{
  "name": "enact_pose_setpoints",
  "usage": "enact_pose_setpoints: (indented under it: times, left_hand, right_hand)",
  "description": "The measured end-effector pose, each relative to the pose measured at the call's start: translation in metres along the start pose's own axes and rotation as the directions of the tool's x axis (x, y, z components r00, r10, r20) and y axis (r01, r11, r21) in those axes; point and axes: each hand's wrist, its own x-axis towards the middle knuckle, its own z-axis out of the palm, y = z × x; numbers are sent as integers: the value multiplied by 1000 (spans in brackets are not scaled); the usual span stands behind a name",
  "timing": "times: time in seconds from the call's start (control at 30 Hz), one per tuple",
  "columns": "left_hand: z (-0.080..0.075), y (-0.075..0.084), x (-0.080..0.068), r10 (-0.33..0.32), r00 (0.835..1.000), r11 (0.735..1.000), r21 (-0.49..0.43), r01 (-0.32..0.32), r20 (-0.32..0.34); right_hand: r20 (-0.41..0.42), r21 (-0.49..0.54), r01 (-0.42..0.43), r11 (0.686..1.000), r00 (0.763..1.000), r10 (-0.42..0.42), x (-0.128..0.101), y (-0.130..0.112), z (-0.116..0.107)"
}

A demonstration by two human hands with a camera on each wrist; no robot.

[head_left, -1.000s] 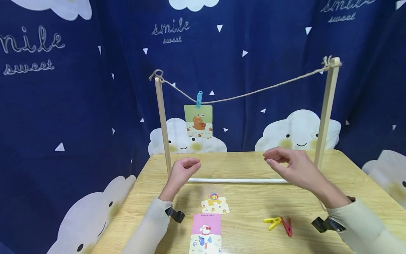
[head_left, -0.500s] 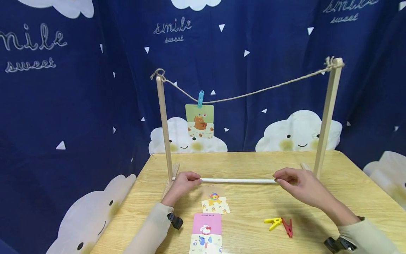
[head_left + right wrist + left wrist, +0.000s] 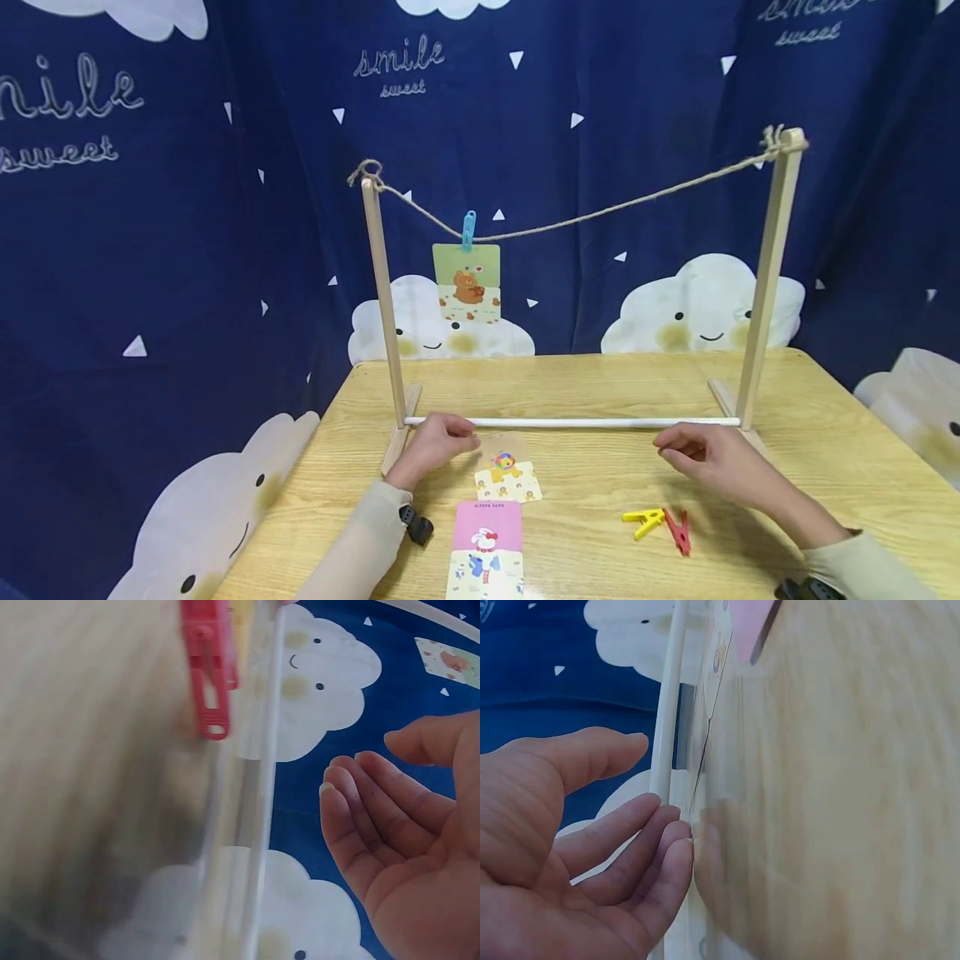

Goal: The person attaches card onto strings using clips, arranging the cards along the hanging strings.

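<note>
Twine [image 3: 600,218] sags between two upright wooden posts [image 3: 381,300] on the table [image 3: 825,467], and we see a blue peg [image 3: 468,230] on it clipping up a green bear card [image 3: 467,283]. Behind hangs a dark blue cloth with white clouds [image 3: 697,304]. A white rod [image 3: 570,422] runs low across the table from post to post. On our side of the rod lie a lion card [image 3: 507,477] and, nearer to us, a pink card [image 3: 487,550]. To the right of them lie a yellow peg [image 3: 643,522] and a red peg [image 3: 679,532], touching at one end. Nothing stands between our hands and these things.

Our left hand [image 3: 437,440] rests on the table with its fingers loosely bent and empty; in the left wrist view its fingertips [image 3: 676,825] lie just beside the rod [image 3: 667,727], and we cannot tell whether they touch it. Our right hand [image 3: 705,462] hovers low over the table, fingers relaxed and holding nothing; the right wrist view shows its palm open [image 3: 405,847].

The lion card lies just right of the left hand, with its edge close to the fingers. The two pegs lie near the right hand, a little to its left and closer to us, and the rod passes just beyond both hands.
</note>
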Motion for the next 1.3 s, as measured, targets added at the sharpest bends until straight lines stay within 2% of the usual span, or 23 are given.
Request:
enact_pose_setpoints:
  times: [0.13,0.3,0.37,0.63,0.8,0.97,1.17,1.3]
  left_hand:
    - [2,1,0,-15,1000,1000,10,15,10]
    - [2,1,0,-19,999,1000,10,19,32]
    - [0,1,-1,-18,999,1000,5,18,37]
    - [-4,1,-4,-24,999,999,32,22,45]
    - [2,3,1,14,997,998,57,-19,81]
    - [4,0,4,40,994,996,74,-47,105]
    - [5,-1,5,21,993,995,94,-32,114]
    - [4,0,5,2,994,995,97,-13,113]
  right_hand:
    - [46,20,17,1000,999,-18,-7,10,5]
    - [110,13,-45,999,993,43,-13,18,9]
    - [130,10,-46,999,991,44,-15,20,8]
    - [231,41,-4,999,973,-5,-18,23,8]
    - [300,78,-11,997,954,-13,-27,29,8]
    - [338,123,27,992,939,-68,-30,35,7]
    - [381,200,53,978,916,-127,-29,38,5]
    - [378,222,79,972,912,-160,-29,38,5]
